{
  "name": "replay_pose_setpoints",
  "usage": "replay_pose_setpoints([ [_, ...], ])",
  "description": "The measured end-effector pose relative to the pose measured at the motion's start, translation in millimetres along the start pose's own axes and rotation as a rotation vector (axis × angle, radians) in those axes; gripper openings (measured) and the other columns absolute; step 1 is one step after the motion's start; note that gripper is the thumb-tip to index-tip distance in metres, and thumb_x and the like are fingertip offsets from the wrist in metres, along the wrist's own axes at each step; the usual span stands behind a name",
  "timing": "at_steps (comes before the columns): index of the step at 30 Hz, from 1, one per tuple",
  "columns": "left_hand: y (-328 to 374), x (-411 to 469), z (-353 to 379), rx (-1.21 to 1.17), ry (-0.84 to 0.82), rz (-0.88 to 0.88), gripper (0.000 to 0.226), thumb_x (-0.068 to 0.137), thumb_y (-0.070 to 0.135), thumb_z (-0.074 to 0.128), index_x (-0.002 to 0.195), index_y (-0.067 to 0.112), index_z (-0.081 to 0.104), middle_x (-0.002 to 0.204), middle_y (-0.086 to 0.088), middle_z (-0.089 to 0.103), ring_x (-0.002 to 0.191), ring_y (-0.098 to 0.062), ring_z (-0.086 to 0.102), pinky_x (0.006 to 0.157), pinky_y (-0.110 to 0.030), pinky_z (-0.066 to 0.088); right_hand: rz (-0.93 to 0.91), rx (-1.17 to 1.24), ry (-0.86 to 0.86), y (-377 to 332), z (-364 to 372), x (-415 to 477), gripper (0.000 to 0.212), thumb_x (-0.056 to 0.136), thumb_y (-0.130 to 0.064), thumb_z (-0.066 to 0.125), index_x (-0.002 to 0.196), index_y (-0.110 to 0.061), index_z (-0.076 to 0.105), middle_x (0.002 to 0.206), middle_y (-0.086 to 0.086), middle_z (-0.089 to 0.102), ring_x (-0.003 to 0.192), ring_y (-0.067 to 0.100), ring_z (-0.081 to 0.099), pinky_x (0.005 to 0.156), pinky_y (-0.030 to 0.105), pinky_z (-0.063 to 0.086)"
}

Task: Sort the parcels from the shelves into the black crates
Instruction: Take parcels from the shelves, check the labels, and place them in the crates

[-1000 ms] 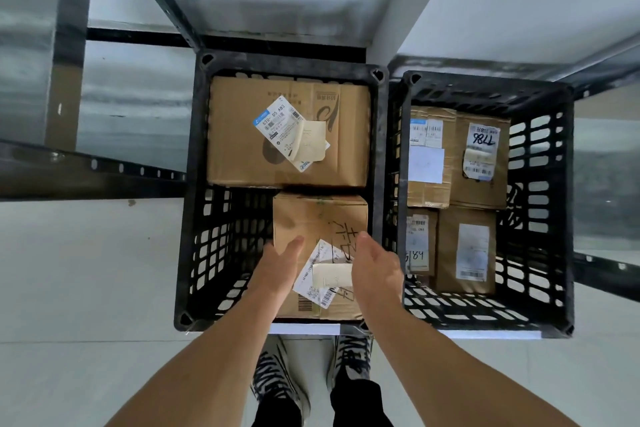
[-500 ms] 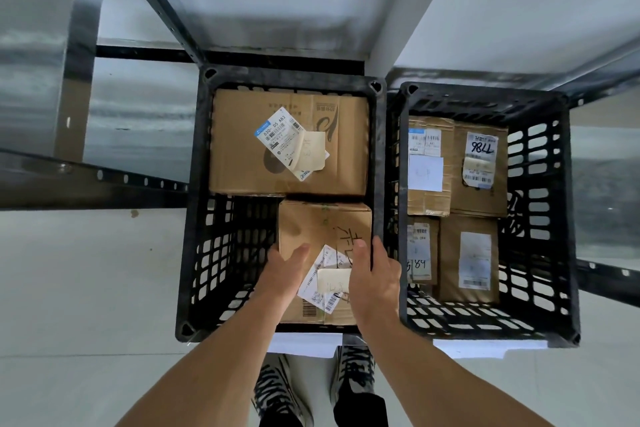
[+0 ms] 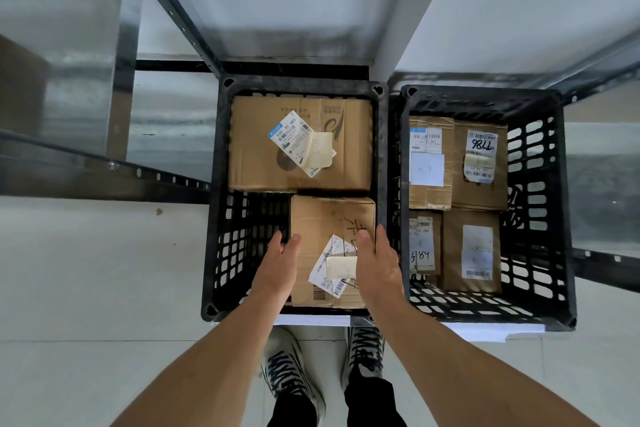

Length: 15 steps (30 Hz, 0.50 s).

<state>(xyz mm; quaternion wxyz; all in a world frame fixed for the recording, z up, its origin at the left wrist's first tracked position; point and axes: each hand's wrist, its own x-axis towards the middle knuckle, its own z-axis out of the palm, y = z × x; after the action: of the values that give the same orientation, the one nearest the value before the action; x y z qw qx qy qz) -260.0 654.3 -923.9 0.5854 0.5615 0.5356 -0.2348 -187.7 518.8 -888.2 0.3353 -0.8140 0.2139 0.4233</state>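
Two black crates stand side by side on the floor below me. In the left crate (image 3: 211, 218) a large cardboard parcel (image 3: 256, 149) fills the far half, and a smaller brown parcel (image 3: 322, 222) with handwriting and loose labels sits in the near right corner. My left hand (image 3: 277, 267) presses against this smaller parcel's left edge. My right hand (image 3: 377, 263) lies over its right side, fingers pointing forward. The right crate (image 3: 540, 204) holds several labelled cardboard parcels (image 3: 478, 184).
Grey metal shelving (image 3: 166, 0) with perforated uprights rises behind and beside the crates. A low black shelf rail (image 3: 104, 177) runs on the left. The near left part of the left crate holds nothing. My shoes (image 3: 287, 371) stand on the pale tiled floor just before the crates.
The view has tilted, so the crates sit a little lower in the picture. Both hands stay on the smaller parcel's sides, and it rests deeper in the left crate's near right corner.
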Motion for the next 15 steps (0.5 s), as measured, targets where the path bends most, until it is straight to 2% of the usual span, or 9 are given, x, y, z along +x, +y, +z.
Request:
replay_pose_setpoints([
  [1, 3.0, -4.5, -2.1, 0.010, -0.001, 0.010, 0.067, 0.100, 0.055, 0.037, 0.158, 0.030, 0.014, 0.162, -0.002, 0.024, 0.147, -0.025, 0.026, 0.119, -0.047, 0.022, -0.003, -0.005, -0.004, -2.8, -2.2, -4.4, 0.060, 0.107, -0.054, 0.028, 0.162, -0.035, 0.014, 0.165, 0.004, 0.024, 0.128, 0.023, 0.044, 0.078, 0.029, 0.030],
  [4, 15.1, -25.4, -8.0, 0.050, -0.011, 0.043, 0.068, 0.100, 0.055, 0.038, 0.158, 0.029, 0.013, 0.163, -0.001, 0.022, 0.148, -0.025, 0.026, 0.119, -0.050, 0.024, -0.027, -0.038, -0.033, -11.7, -11.0, -20.6, 0.060, 0.107, -0.052, 0.028, 0.162, -0.032, 0.016, 0.165, 0.006, 0.025, 0.139, 0.027, 0.039, 0.085, 0.030, 0.028],
  [6, 25.5, -45.9, -12.0, 0.126, 0.001, 0.116, 0.069, 0.101, 0.052, 0.040, 0.158, 0.026, 0.012, 0.164, -0.003, 0.020, 0.149, -0.023, 0.023, 0.120, -0.047, 0.022, -0.058, -0.078, -0.056, -20.0, -18.5, -35.4, 0.059, 0.108, -0.049, 0.030, 0.162, -0.029, 0.019, 0.164, 0.007, 0.027, 0.142, 0.027, 0.038, 0.089, 0.031, 0.032],
  [8, 38.3, -70.1, -16.8, 0.280, 0.049, 0.229, 0.070, 0.101, 0.050, 0.040, 0.158, 0.023, 0.010, 0.164, -0.003, 0.018, 0.151, -0.021, 0.017, 0.122, -0.043, 0.018, -0.115, -0.121, -0.068, -31.0, -27.3, -51.8, 0.059, 0.107, -0.048, 0.034, 0.162, -0.028, 0.021, 0.165, 0.005, 0.027, 0.145, 0.026, 0.036, 0.102, 0.034, 0.036],
  [10, 55.9, -94.5, -23.6, 0.468, 0.103, 0.324, 0.071, 0.101, 0.054, 0.036, 0.158, 0.023, 0.008, 0.165, 0.000, 0.013, 0.152, -0.019, 0.009, 0.123, -0.043, 0.014, -0.182, -0.163, -0.080, -47.3, -39.1, -69.0, 0.061, 0.106, -0.050, 0.035, 0.161, -0.029, 0.021, 0.166, 0.002, 0.026, 0.148, 0.025, 0.032, 0.115, 0.041, 0.032],
  [15, 108.7, -168.3, -40.5, 0.790, 0.223, 0.427, 0.067, 0.101, 0.056, 0.025, 0.158, 0.025, 0.007, 0.166, 0.000, 0.009, 0.153, -0.022, -0.001, 0.123, -0.048, 0.011, -0.306, -0.271, -0.088, -95.8, -81.5, -120.9, 0.063, 0.104, -0.053, 0.034, 0.161, -0.029, 0.021, 0.167, -0.001, 0.024, 0.153, 0.022, 0.021, 0.122, 0.051, 0.024],
])
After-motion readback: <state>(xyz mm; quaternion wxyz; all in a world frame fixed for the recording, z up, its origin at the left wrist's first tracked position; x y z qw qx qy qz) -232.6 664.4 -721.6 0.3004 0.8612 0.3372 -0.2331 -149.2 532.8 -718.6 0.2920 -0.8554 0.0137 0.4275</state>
